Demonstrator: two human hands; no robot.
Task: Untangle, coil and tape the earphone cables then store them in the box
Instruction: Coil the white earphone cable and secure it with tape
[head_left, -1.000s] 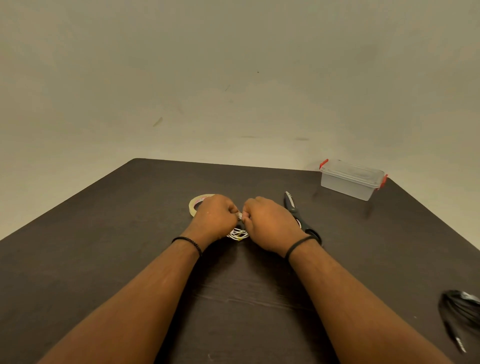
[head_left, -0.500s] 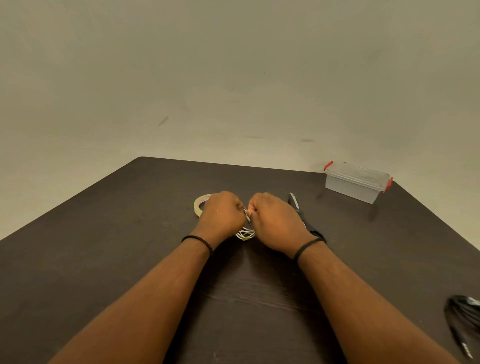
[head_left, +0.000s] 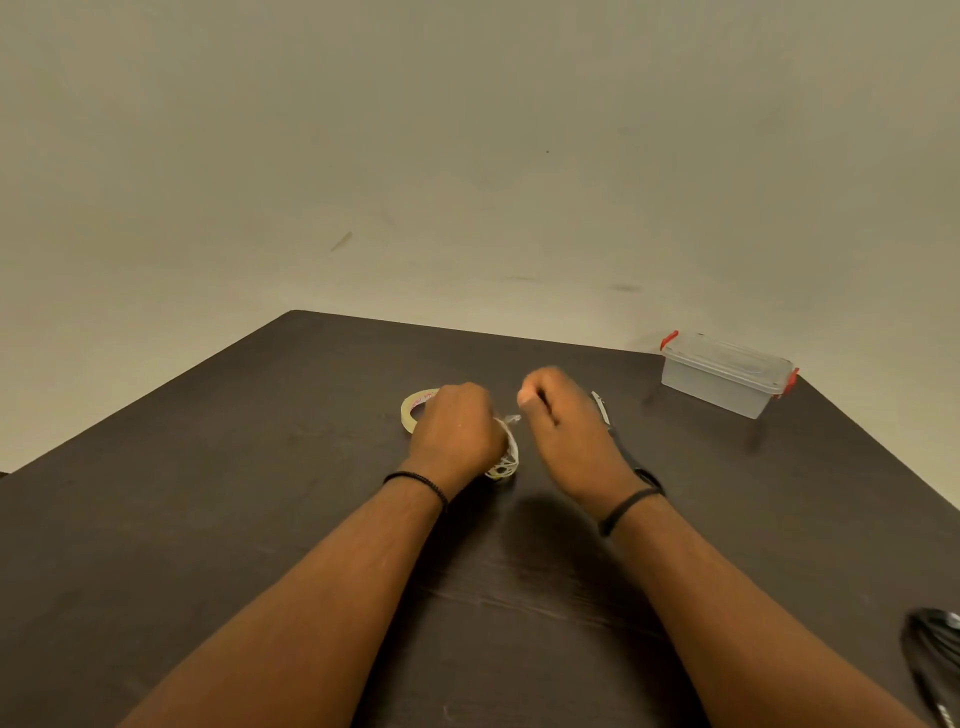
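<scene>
My left hand (head_left: 457, 434) is closed around a coil of white earphone cable (head_left: 506, 457) that rests low over the dark table (head_left: 208, 519). A short bit of white cable or tape sticks out at the coil's top. My right hand (head_left: 563, 431) is a fist just to the right of the coil, a small gap apart from it; what it pinches is blurred. A roll of clear tape (head_left: 415, 408) lies behind my left hand, partly hidden. The clear plastic box (head_left: 724, 371) with red latches stands lidded at the far right corner.
Black-handled scissors (head_left: 618, 441) lie behind my right hand, mostly hidden by it. A black coiled earphone cable (head_left: 935, 654) lies at the table's near right edge. The table's far edge meets a plain wall.
My hands were pressed together on the white coil. Now my right hand has pulled away to the right and slightly up, while the left keeps hold of the coil.
</scene>
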